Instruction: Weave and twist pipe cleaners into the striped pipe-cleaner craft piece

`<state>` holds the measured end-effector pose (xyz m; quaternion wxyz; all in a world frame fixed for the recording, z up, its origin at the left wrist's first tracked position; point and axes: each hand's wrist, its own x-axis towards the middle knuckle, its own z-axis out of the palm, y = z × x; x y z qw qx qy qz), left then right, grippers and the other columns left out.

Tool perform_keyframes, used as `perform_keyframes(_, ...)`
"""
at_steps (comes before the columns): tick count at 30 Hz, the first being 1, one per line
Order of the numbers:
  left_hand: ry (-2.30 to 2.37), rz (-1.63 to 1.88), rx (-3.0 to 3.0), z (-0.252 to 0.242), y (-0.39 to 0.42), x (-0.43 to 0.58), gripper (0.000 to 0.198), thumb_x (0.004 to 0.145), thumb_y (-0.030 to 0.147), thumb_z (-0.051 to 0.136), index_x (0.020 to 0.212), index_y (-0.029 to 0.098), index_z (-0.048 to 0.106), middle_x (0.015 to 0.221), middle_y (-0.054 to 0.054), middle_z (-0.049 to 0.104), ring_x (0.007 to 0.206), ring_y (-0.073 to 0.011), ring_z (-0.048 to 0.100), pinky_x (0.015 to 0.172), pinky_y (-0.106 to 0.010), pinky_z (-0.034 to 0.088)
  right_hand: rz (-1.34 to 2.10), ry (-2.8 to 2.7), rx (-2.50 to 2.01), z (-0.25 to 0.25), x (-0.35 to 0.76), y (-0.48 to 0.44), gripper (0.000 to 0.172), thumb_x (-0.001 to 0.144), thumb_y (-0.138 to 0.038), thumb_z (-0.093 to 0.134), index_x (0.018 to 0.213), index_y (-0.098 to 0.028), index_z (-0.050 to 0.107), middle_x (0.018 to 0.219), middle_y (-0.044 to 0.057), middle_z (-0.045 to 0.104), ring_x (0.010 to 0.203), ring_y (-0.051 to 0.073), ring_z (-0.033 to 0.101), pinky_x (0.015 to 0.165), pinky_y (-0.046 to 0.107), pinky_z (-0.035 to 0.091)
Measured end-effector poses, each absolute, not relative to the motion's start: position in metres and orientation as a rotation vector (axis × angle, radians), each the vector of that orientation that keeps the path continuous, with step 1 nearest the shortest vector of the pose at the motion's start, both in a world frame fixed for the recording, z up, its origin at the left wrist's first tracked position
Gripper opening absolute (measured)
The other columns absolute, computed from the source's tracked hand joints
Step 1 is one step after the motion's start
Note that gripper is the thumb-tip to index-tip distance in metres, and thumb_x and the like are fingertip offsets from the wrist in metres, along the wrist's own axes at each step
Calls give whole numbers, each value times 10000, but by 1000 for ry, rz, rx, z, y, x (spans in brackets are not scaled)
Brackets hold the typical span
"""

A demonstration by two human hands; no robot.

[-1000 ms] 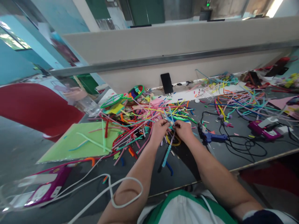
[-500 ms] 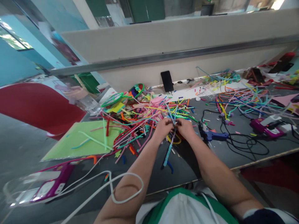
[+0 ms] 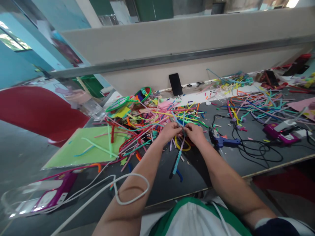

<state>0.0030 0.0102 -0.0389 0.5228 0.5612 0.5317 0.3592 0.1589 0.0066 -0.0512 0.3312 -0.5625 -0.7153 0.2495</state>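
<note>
My left hand (image 3: 170, 131) and my right hand (image 3: 195, 132) meet over the dark table, fingers pinched on a bundle of pipe cleaners. Light blue ends (image 3: 183, 118) stick up between the hands. Below the fingertips hangs a lilac stem that runs into a thick turquoise wrapped piece (image 3: 177, 162). The exact spot where the fingers grip is small and partly hidden. Behind and left of my hands lies a large tangled pile of pink, red, yellow and green pipe cleaners (image 3: 147, 121). A yellow loop (image 3: 187, 146) is on the table just under my right hand.
A blue glue gun (image 3: 227, 142) with black cables lies to the right, near a purple power strip (image 3: 278, 133). A phone (image 3: 175, 84) leans on the partition. At left are a green sheet (image 3: 83, 144), a clear bottle (image 3: 91, 106) and another power strip (image 3: 55, 193); a white cable crosses my left forearm.
The fingers of both hands have shifted slightly around the bundle, and the light blue ends have tilted a little. My left forearm sits slightly further left.
</note>
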Motion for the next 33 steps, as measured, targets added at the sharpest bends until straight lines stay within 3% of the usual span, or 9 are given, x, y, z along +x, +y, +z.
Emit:
perform_keyframes(3,1250,816,1335,-39,11,1,125,700,159,670,641,125,566,547,17,603,555,-132,626,669,-316,552,621,-1782,-1398,-52,156,6,137,800,-316,558,839,-225,653,850,-5,679,760,158,568,717,273,372)
perform_keyframes(9,1242,889,1218,-37,10,1,218,664,265,744,705,117,588,621,-8,632,594,-131,637,664,-303,552,797,-1598,-1255,-54,155,5,99,785,-281,506,748,-211,566,710,-13,615,666,168,530,661,279,396)
perform_keyframes(19,1584,769,1469,-46,15,7,127,782,272,534,750,153,569,539,-20,632,442,-143,590,457,-230,456,912,-1585,-1365,-58,155,6,122,858,-253,371,836,-240,490,658,-13,597,613,177,554,629,287,410)
perform_keyframes(26,1729,703,1479,-54,20,10,128,778,267,491,810,166,563,476,-5,601,448,-171,607,462,-234,437,857,-1626,-1483,-57,157,6,173,858,-282,378,751,-235,504,578,-14,538,591,181,519,602,277,370)
perform_keyframes(33,1774,722,1498,-52,18,13,113,739,235,487,662,178,547,432,-22,571,421,-181,588,468,-251,429,760,-1775,-1552,-58,161,4,178,811,-222,403,738,-234,565,601,8,547,609,187,494,574,272,309)
